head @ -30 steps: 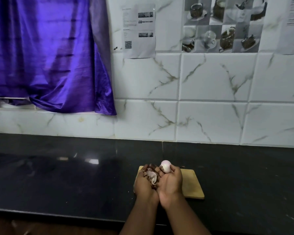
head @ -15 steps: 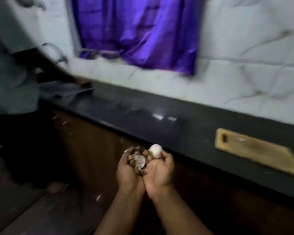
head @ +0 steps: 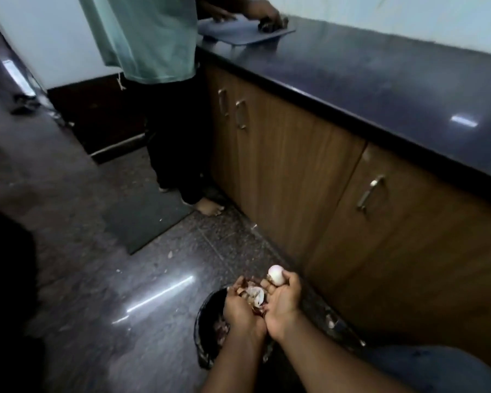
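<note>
Left hand cups peels, right hand grips onion above bin

A dark polished countertop ran along the wall; below the countertop stood brown wooden cabinets with metal handles; at the countertop's far end lay a grey board, where a person in a green shirt stood against its edge; a dark mat lay on the speckled floor before the countertop.
</note>
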Available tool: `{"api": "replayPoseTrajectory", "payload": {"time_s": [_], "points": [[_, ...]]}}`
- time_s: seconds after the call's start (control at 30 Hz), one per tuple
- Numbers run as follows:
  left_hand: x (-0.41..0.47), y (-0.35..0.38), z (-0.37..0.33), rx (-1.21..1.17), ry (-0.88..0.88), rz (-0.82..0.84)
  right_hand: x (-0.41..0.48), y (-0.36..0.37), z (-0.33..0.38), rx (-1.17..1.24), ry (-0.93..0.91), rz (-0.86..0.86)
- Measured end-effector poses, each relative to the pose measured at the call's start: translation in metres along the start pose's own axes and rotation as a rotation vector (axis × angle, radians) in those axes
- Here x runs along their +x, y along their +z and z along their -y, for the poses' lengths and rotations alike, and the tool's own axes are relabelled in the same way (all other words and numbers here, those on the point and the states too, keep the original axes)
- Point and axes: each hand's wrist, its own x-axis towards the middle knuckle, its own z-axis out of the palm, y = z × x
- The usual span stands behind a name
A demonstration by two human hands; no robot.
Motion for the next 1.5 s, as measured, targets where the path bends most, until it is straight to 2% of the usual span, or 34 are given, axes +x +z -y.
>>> {"api": "replayPoseTrajectory", "payload": {"time_s": [0.1, 0.2, 0.33, 0.37, 0.43, 0.53, 0.6, 0.7, 0.73, 0.8, 0.83, 0.9, 0.97, 1.07, 1.13, 1.2, 1.27, 1.33, 1.43, 1.5], "points": [[0.024, -0.016, -0.008, 0.045, -0.038, -0.003, 0.019, -0.001, -0.011, -0.053, 0.042, -0.011], [0.050, -0.022, -0.008, 0.105, -0.053, -0.092, 0.035, -0.006, -0.010, -0.102, 0.047, -0.006], [0.075, -0.036, -0.002, 0.285, 0.123, -0.153, 0.045, -0.015, -0.008, -0.144, 0.013, 0.007], [0.083, -0.042, 0.001, 0.410, 0.188, -0.149, 0.045, -0.017, -0.007, -0.165, -0.002, 0.011], [0.073, -0.038, 0.001, 0.750, 0.272, -0.275, 0.040, -0.017, 0.000, -0.229, -0.042, 0.018], [0.052, -0.025, -0.003, 0.954, 0.432, -0.450, 0.027, -0.018, 0.024, -0.296, -0.142, 0.057], [0.057, -0.029, -0.002, 1.059, 0.485, -0.412, 0.015, -0.024, 0.046, -0.339, -0.240, 0.091], [0.082, -0.047, -0.003, 1.098, 0.509, -0.158, -0.009, -0.040, 0.081, -0.363, -0.348, 0.138], [0.089, -0.049, -0.002, 1.124, 0.514, -0.129, -0.016, -0.046, 0.090, -0.362, -0.377, 0.147], [0.069, -0.039, 0.004, 1.299, 0.556, -0.260, -0.037, -0.063, 0.106, -0.360, -0.416, 0.167], [0.056, -0.035, 0.008, 1.423, 0.639, -0.337, -0.049, -0.072, 0.112, -0.356, -0.437, 0.180], [0.035, -0.025, 0.015, 1.617, 0.728, -0.400, -0.073, -0.087, 0.124, -0.359, -0.468, 0.206], [0.011, -0.016, 0.029, 1.677, 0.827, -0.410, -0.106, -0.102, 0.138, -0.304, -0.527, 0.229], [-0.033, 0.013, 0.078, 1.503, 1.086, -0.173, -0.157, -0.121, 0.165, -0.203, -0.628, 0.263], [-0.082, 0.044, 0.125, 1.383, 1.272, 0.103, -0.191, -0.140, 0.189, -0.190, -0.709, 0.283], [-0.138, 0.079, 0.171, 1.218, 1.393, 0.474, -0.223, -0.159, 0.216, -0.186, -0.821, 0.304], [-0.196, 0.111, 0.214, 1.027, 1.354, 0.878, -0.253, -0.179, 0.247, -0.127, -0.932, 0.315], [-0.251, 0.135, 0.263, 0.870, 1.198, 1.161, -0.288, -0.203, 0.285, -0.065, -1.060, 0.333], [-0.314, 0.173, 0.331, 0.829, 1.012, 1.402, -0.332, -0.249, 0.345, 0.006, -1.241, 0.282], [-0.339, 0.201, 0.374, 0.942, 0.914, 1.482, -0.350, -0.284, 0.386, 0.007, -1.320, 0.163]]}}
